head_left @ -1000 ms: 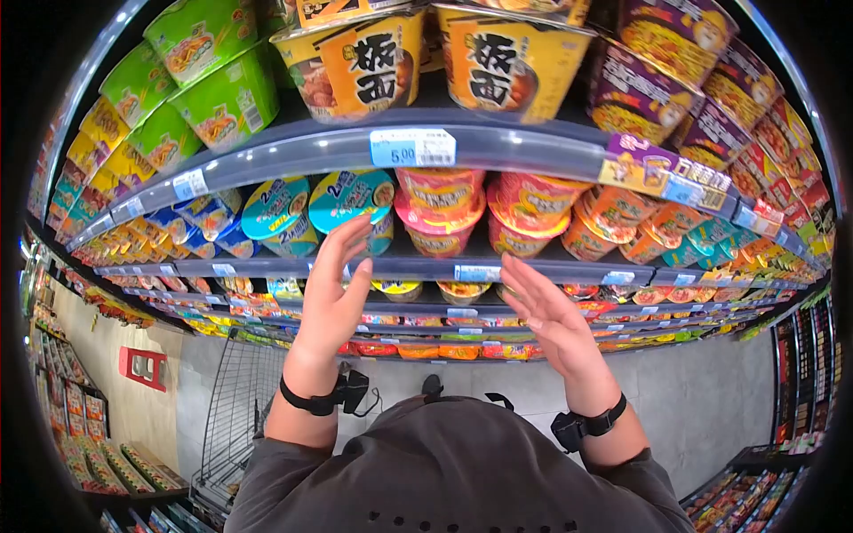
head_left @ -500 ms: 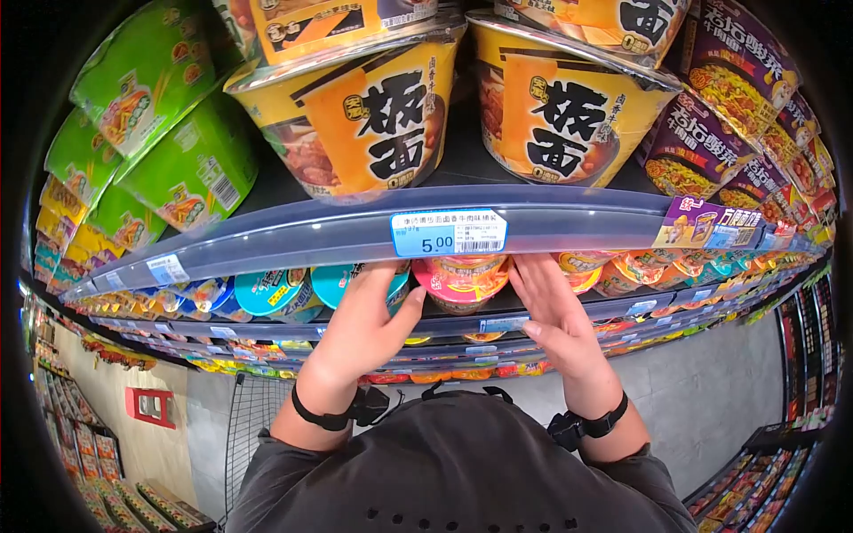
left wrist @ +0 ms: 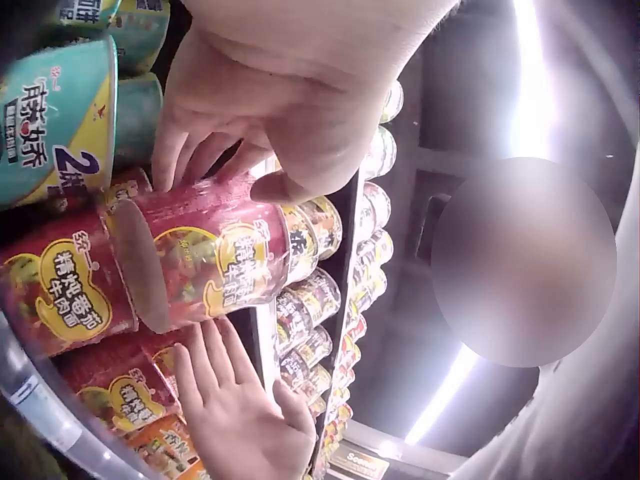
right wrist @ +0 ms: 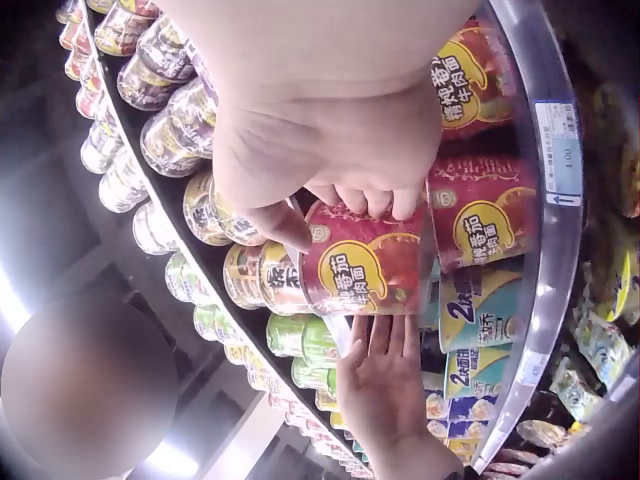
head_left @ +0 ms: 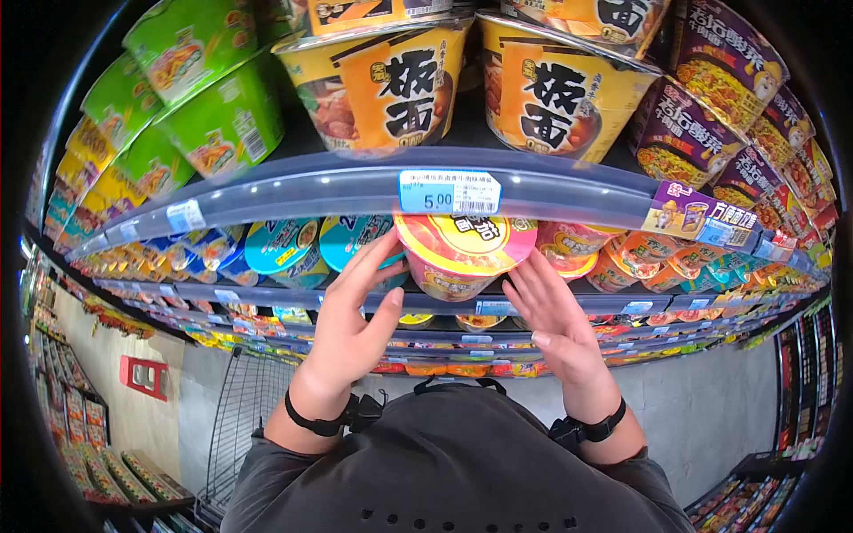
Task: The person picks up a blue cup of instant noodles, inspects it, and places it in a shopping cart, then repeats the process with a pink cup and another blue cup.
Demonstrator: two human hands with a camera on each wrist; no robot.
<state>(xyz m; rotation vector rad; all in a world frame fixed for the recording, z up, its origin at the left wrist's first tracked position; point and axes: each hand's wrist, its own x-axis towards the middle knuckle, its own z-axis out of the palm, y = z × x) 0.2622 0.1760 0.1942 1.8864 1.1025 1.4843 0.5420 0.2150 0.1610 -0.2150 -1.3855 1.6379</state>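
Two bare hands frame the held object: the left grip and the right grip flank a round, pink-and-red instant-noodle tub with a yellow-ringed lid. We see it at the front of the lower display shelf, just under the blue-grey upper shelf edge, whose white-and-blue price label is nearest the lid. The lid faces obliquely up toward the head camera. Teal cylindrical tubs stand beside the left fingers, and further pink-red tubs beside the right.

Neither grip is clenched: the fingers are mostly straight and touch opposite sides of the wall, and we note the left thumb near the lid rim in the left wrist view. Whether the palms bear on the wall we cannot tell.

We judge the tub light for its bulk, with a thin wall that is stiff enough for moderate, even pressure but liable to dent under a hard squeeze. Its glossy surface may slip, and the taper makes fingers placed low slide more readily. We favour opposed contact just beneath the rim, with fingertips supporting the lower wall; pressing on the lid itself, probably the most fragile part, is best avoided.
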